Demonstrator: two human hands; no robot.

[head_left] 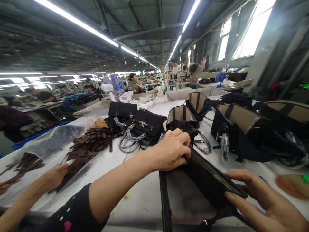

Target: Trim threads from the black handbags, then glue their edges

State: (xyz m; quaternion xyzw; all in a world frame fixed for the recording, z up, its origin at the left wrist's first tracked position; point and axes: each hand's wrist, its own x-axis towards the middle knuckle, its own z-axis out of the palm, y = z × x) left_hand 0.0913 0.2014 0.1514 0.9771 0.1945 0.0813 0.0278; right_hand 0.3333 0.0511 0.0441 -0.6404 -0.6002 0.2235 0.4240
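Note:
A black handbag (205, 182) with a lighter lining lies tilted in front of me, its long top edge running down to the right. My left hand (172, 151) is closed on the far end of that edge, the fingers curled over it. At the near corner, my right hand (263, 199) pinches the edge between thumb and fingers. A small metal fitting and a black strap hang at the bag's lower side. Just beyond my left hand stands an open black bag (180, 124) with a beige lining.
Black handbags (154, 120) with plastic-wrapped handles lie at the table's middle. More open bags (241, 138) stand at the right. A heap of dark brown strips (89, 145) lies left, beside a co-worker's hand (56, 175). A blue fan (118, 86) stands behind.

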